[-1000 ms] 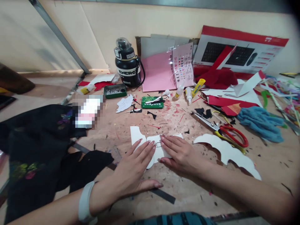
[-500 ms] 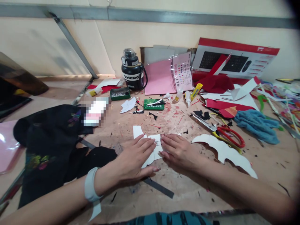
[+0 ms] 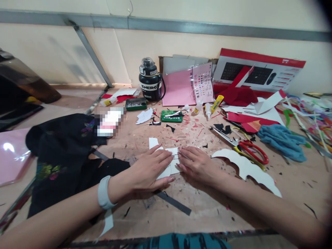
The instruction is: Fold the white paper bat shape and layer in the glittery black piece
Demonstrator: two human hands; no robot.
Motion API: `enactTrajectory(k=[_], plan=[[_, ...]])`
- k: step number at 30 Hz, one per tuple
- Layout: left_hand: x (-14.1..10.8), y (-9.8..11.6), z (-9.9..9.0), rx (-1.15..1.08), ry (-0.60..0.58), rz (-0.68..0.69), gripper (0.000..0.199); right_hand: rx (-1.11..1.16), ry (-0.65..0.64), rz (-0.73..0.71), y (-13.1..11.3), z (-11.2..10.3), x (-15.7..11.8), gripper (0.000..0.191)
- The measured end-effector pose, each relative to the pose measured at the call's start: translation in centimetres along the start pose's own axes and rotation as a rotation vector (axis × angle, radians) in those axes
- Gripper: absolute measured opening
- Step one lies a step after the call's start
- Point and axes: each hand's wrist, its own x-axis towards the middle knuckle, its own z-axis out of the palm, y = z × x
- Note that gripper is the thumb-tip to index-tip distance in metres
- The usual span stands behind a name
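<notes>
White cut paper pieces (image 3: 167,170) lie on the table under both my hands, with some dark lines showing between the fingertips. My left hand (image 3: 149,167) rests flat on them, fingers stretched out and thumb apart. From the other side my right hand (image 3: 198,162) presses the paper with its fingers extended. The fingers hide much of the paper's outline. To the right of my right hand lies a scalloped white paper shape (image 3: 246,166). Below my left hand is a dark grey strip (image 3: 176,204).
Red-handled scissors (image 3: 249,150) and a blue cloth (image 3: 282,140) lie at the right. Behind are a green tin (image 3: 171,117), glue bottles (image 3: 208,111), a black bottle (image 3: 150,84) and a keyboard box (image 3: 246,71). Black fabric (image 3: 59,159) covers the left side.
The camera view has shifted slightly. Both hands stay flat on the white paper, with hardly any visible movement.
</notes>
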Motion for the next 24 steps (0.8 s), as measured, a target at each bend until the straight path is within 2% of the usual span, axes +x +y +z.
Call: enactTrajectory(k=[7,24], plan=[[-0.16,-0.23,0.47,-0.008,0.037,0.024,0.056,-0.004,0.023,-0.011,0.05,0.15,-0.01,0.025],[-0.34,-0.23,0.86,0.036,0.037,0.037,0.056,0.017,0.072,-0.019,0.27,0.0,0.06,0.022]])
